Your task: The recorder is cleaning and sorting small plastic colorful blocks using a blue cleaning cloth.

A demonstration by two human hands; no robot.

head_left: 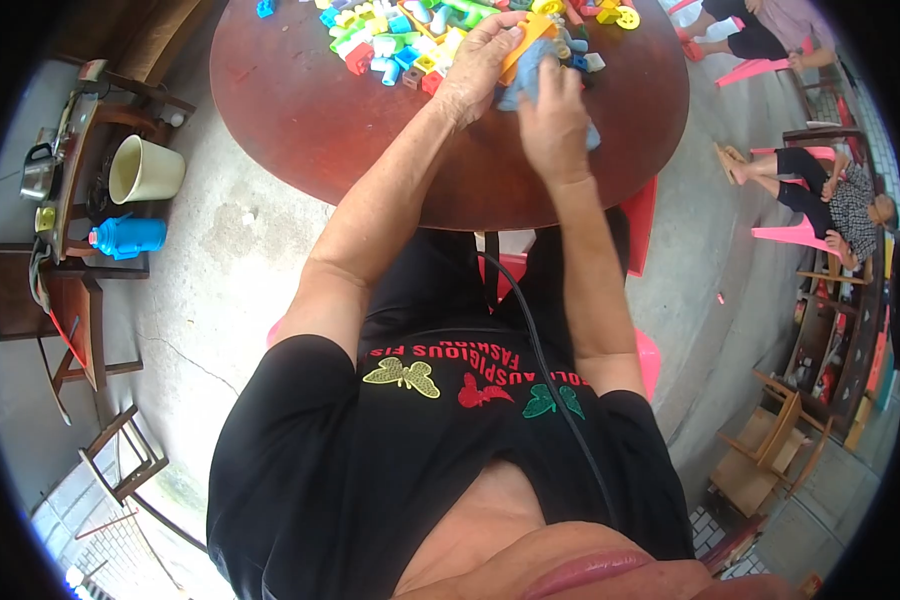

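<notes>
My left hand grips an orange plastic toy piece above the dark red round table. Against that piece my right hand presses a blue-grey cloth, and the hand looks blurred. A corner of the cloth hangs below the fingers. Behind my hands lies a heap of colourful plastic building blocks, partly hidden by them. A yellow toy wheel lies at the right of the heap. One blue block sits apart at the left.
To the left, a cream bucket and a blue thermos flask stand near a wooden chair. A person sits on a pink plastic chair at the right; another person sits farther up. A black cable hangs over my front.
</notes>
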